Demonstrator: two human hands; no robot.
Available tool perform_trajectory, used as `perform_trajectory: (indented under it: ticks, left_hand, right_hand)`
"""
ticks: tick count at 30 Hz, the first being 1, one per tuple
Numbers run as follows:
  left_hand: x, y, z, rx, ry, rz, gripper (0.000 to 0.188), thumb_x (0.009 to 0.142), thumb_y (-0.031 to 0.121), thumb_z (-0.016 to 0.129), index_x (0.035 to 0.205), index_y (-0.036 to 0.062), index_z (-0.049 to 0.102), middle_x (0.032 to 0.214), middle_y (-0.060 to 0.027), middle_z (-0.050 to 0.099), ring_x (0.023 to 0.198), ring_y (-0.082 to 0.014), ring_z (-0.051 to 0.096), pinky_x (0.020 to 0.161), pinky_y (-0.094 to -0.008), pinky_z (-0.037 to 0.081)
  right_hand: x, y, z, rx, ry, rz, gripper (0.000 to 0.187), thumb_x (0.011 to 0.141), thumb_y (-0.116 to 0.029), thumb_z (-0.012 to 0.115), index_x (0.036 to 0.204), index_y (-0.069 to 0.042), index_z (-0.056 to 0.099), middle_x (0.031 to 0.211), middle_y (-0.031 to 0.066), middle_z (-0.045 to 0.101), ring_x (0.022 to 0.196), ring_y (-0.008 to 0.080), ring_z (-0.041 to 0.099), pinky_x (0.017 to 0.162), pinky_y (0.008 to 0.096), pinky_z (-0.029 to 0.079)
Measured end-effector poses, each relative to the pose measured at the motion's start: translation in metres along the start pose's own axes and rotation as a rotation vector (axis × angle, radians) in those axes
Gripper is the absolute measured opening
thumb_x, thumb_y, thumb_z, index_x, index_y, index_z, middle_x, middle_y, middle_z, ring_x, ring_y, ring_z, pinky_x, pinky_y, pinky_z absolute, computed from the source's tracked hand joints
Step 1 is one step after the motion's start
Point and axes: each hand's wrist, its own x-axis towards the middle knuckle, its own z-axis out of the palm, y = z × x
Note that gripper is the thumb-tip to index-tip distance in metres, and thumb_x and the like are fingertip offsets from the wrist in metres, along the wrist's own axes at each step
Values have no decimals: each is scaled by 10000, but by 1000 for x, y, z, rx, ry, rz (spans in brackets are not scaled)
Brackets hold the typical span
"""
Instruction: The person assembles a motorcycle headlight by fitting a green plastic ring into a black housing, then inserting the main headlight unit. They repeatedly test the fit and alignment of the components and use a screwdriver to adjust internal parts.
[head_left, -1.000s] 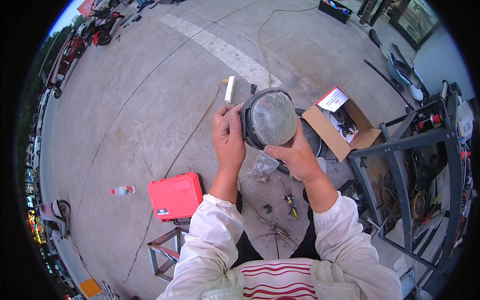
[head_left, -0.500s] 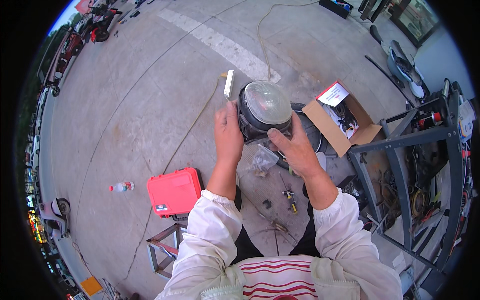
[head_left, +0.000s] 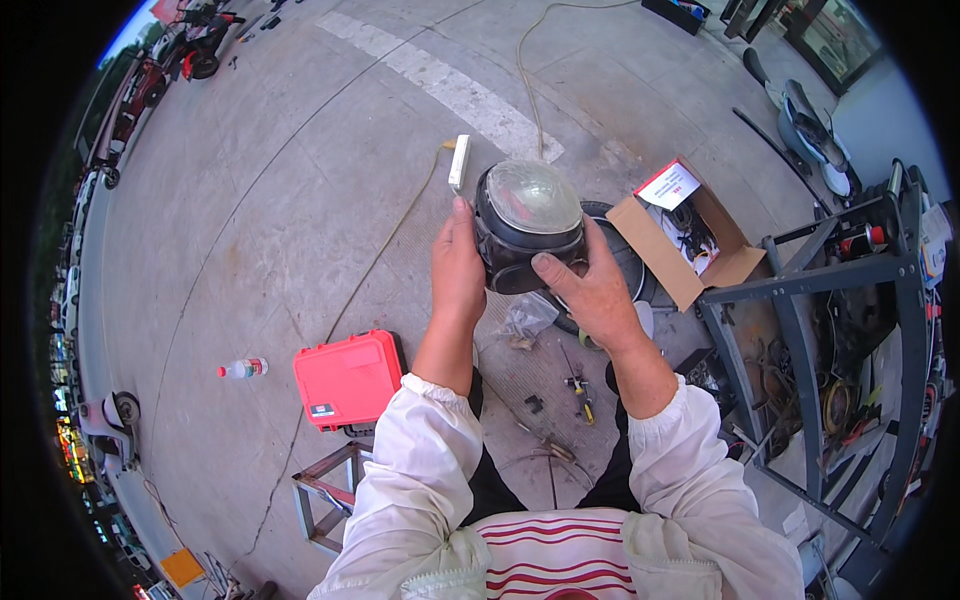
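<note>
A round headlight (head_left: 535, 197) with a clear domed lens and a black housing is held up in front of me between both hands. My left hand (head_left: 458, 265) grips the left side of the housing, thumb up along its edge. My right hand (head_left: 592, 295) closes on the lower right side, with its thumb laid across the near face. The lens points up and away from me. Beneath the headlight, a wheel with a black tyre (head_left: 632, 258) and a clear plastic bag (head_left: 527, 315) lie on the ground, partly hidden by the headlight and my right hand.
A red hard case (head_left: 348, 380) and a water bottle (head_left: 243, 369) are at the left. An open cardboard box (head_left: 655, 248) with cables inside sits at the right beside a dark metal rack (head_left: 800, 280). Near my feet lie a yellow-handled screwdriver (head_left: 588, 411) and a metal frame (head_left: 325, 495).
The headlight has tipped slightly, so its lens faces farther upward and more of the black near side shows. Both hands keep their hold and have barely shifted.
</note>
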Motion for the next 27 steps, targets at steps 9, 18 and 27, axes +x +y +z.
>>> perform_trajectory:
  ticks: [9, 18, 27]
  left_hand:
    - [7, -11, -10, 190, -23, 123, 497, 1052, 413, 444, 1227, -19, 616, 1077, -89, 610, 980, -133, 589, 842, -273, 489]
    - [-6, -1, -2, 338, -112, 353, 409, 957, 213, 653, 1326, 48, 591, 1206, -67, 464, 959, -114, 569, 834, -260, 492]
    - [-15, 7, 7, 170, -211, 176, 524, 935, 108, 661, 1411, 3, 469, 1059, -93, 646, 925, -128, 623, 830, -263, 497]
  right_hand:
    - [1, -1, -5, 91, -24, 38, 832, 861, -294, 783, 1463, 35, 313, 1293, 133, 551, 1127, 170, 561, 925, 291, 483]
    - [6, -2, -14, 332, 15, 109, 743, 876, -261, 767, 1460, -51, 357, 1207, 51, 568, 957, 88, 524, 773, 245, 447]
    - [12, 12, -1, 125, 165, -159, 1016, 775, -241, 857, 1447, 65, 159, 1324, 176, 491, 1203, 229, 519, 1004, 345, 455]
